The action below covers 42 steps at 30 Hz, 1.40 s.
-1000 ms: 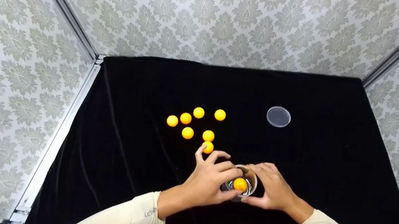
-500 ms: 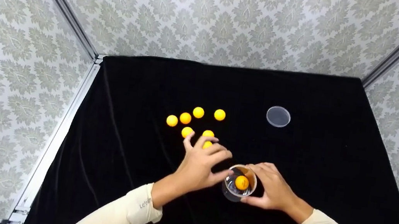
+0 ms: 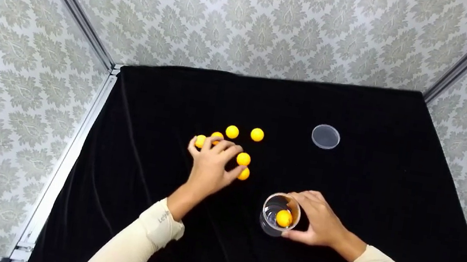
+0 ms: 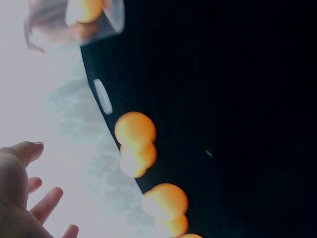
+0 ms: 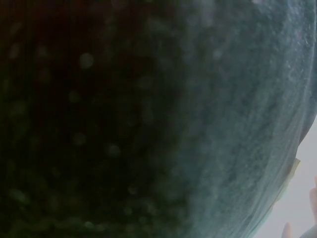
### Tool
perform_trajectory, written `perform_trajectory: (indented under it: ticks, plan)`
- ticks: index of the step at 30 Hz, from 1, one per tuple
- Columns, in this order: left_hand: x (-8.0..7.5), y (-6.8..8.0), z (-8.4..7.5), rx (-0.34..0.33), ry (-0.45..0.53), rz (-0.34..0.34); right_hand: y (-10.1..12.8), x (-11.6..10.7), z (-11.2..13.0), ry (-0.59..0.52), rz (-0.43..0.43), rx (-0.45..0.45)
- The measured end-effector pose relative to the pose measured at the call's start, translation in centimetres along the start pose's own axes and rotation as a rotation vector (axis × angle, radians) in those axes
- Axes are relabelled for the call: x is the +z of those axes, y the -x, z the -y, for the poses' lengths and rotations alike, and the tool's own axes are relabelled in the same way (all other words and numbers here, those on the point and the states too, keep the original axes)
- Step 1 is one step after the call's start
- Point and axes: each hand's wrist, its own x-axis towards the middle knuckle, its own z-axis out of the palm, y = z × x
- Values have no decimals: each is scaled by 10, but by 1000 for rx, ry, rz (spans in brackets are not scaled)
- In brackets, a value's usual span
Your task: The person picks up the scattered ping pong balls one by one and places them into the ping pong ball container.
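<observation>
My right hand (image 3: 319,220) grips a clear plastic cup (image 3: 268,227) round its right side. Inside the cup lies one orange ping-pong ball (image 3: 284,218). My left hand (image 3: 212,164) hovers over the group of loose balls, fingers spread and slightly bent, holding nothing visible. Near its fingertips are a ball at the left (image 3: 200,141) and a partly covered ball (image 3: 217,136). By its thumb sit two more, a ball (image 3: 243,159) and a lower ball (image 3: 244,174). One ball seen earlier is hidden beneath this hand. In the left wrist view the fingers (image 4: 47,204) are spread apart.
Farther back lie two balls, one left (image 3: 232,132) and one right (image 3: 257,135). A clear round lid (image 3: 326,136) rests on the black cloth (image 3: 374,169) at the back right. Patterned walls (image 3: 248,23) enclose the table. A blurred dark surface fills the right wrist view.
My left hand has left the cup and moved left and away from me, over the loose balls. The ball in the cup has shifted slightly. My right hand stays in place on the cup.
</observation>
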Motion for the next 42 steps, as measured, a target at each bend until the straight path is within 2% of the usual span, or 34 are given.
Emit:
perform_trajectory:
  ticks: [5,9,17,25,36,42]
  plan:
    - [8,2,23,-85,-29,50,0,1,0,-18,-5,1]
    - [16,5,38,-128,-70,79,0,1,0,-26,-4,8]
    - [30,13,56,-176,-93,72,0,1,1,-10,1,18]
    - [39,16,65,-204,-105,99,2,1,0,3,5,17]
    - [47,18,66,-153,-168,128,2,1,0,4,4,19]
    - [47,19,65,-147,-182,149,1,1,1,-4,-2,12]
